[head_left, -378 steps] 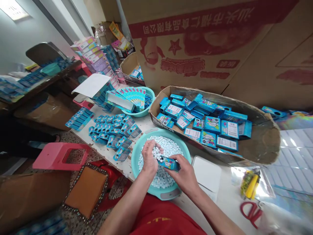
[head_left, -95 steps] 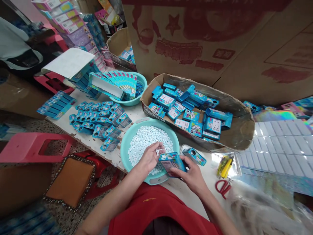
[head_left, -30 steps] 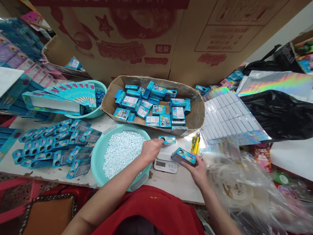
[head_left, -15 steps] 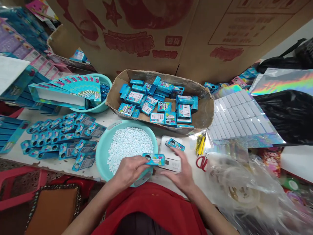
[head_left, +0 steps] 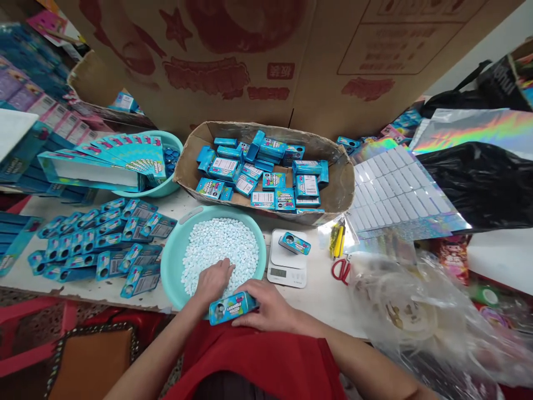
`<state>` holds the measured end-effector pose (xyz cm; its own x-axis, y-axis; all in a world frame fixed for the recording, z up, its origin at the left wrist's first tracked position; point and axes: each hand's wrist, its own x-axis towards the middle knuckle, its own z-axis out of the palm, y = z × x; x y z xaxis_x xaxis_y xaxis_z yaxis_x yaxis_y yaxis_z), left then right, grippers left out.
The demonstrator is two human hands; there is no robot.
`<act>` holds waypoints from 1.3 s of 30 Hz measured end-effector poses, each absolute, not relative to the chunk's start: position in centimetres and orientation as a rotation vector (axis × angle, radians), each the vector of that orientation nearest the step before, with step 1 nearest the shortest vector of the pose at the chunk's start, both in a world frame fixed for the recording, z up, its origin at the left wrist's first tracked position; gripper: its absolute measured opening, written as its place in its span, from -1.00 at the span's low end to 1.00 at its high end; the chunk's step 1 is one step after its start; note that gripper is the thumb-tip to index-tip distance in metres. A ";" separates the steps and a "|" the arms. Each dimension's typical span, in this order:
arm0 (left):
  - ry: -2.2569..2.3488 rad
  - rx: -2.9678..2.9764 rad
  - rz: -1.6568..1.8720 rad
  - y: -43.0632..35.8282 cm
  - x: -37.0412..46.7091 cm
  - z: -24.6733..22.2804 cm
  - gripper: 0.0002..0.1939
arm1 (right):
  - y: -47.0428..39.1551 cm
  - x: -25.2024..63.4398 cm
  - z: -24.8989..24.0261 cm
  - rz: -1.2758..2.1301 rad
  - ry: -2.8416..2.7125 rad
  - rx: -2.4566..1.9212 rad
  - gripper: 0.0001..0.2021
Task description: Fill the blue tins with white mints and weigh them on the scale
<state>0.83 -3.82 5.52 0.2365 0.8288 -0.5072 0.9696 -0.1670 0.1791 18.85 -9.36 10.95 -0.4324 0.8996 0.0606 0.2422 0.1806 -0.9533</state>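
Note:
My right hand (head_left: 270, 308) grips a small blue candy box (head_left: 230, 309) at the near rim of the turquoise basin (head_left: 169, 278). The box lies tilted, its round window end pointing left. Inside the basin, my left hand (head_left: 213, 282) reaches into small pale-blue candies (head_left: 210, 241); its fingers are bent together and the tips are hidden among them. Right of the basin, a white digital scale (head_left: 287, 275) carries another blue candy box (head_left: 295, 243); neither hand touches it.
Behind the basin is a cut-down cardboard box (head_left: 341, 194) of blue boxes. Several upright candy boxes (head_left: 108, 230) crowd the left. Yellow cutters (head_left: 338, 241), red-handled scissors (head_left: 341, 270), a sticker sheet (head_left: 395, 191) and plastic bags (head_left: 400, 316) lie right.
The held candy box passed from my left hand to my right, moving down and left. My left hand went down into the candies. My right hand left the box on the scale.

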 end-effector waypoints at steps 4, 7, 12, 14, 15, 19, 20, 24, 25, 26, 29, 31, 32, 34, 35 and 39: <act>1.723 1.577 0.164 -3.7 -0.1 5.3 -0.76 | -9.3 19.1 11.1 1.290 -1.780 -1.118 -0.60; 1.590 0.878 0.716 -3.2 -0.8 5.6 -0.70 | -9.1 19.5 11.4 1.321 -1.700 -1.214 -0.61; 1.228 0.188 1.072 -1.7 0.4 10.0 -0.63 | -7.5 19.3 11.1 1.172 -1.632 -1.409 -0.69; 1.132 0.188 1.204 -1.2 1.6 12.2 -0.56 | -6.7 18.8 10.7 1.093 -1.692 -1.410 -0.72; 1.101 0.228 1.271 -1.0 2.3 13.1 -0.55 | -6.3 18.4 10.5 1.067 -1.726 -1.406 -0.73; 1.143 0.424 1.451 -1.1 4.2 14.4 -0.51 | -5.4 17.3 10.1 1.012 -1.783 -1.414 -0.75; 1.169 0.455 1.480 -1.2 4.4 14.4 -0.51 | -5.3 17.2 10.2 1.004 -1.782 -1.419 -0.75; 1.200 0.517 1.544 -1.2 4.7 14.1 -0.52 | -5.3 17.1 10.4 0.997 -1.754 -1.427 -0.77; 1.200 0.524 1.540 -1.2 4.8 14.1 -0.51 | -5.2 17.1 10.5 0.994 -1.745 -1.434 -0.77; 1.204 0.526 1.533 -1.1 4.8 14.2 -0.51 | -5.2 17.1 10.5 0.990 -1.736 -1.441 -0.78; 1.245 0.519 1.516 -0.8 5.0 14.4 -0.52 | -4.9 17.1 10.7 0.989 -1.716 -1.449 -0.78; 1.273 0.508 1.524 -0.6 5.2 14.5 -0.53 | -4.7 17.0 10.6 0.992 -1.705 -1.443 -0.78; 1.279 0.499 1.529 -0.5 5.3 14.4 -0.53 | -4.7 17.0 10.6 0.990 -1.702 -1.441 -0.78; 1.277 0.489 1.537 -0.3 5.5 14.3 -0.54 | -4.6 17.0 10.4 0.980 -1.701 -1.446 -0.77; 1.274 0.491 1.535 -0.2 5.6 14.2 -0.53 | -4.5 17.0 10.3 0.976 -1.703 -1.450 -0.77; 1.305 0.543 1.486 0.2 6.0 14.3 -0.55 | -4.5 17.0 10.1 0.994 -1.699 -1.473 -0.75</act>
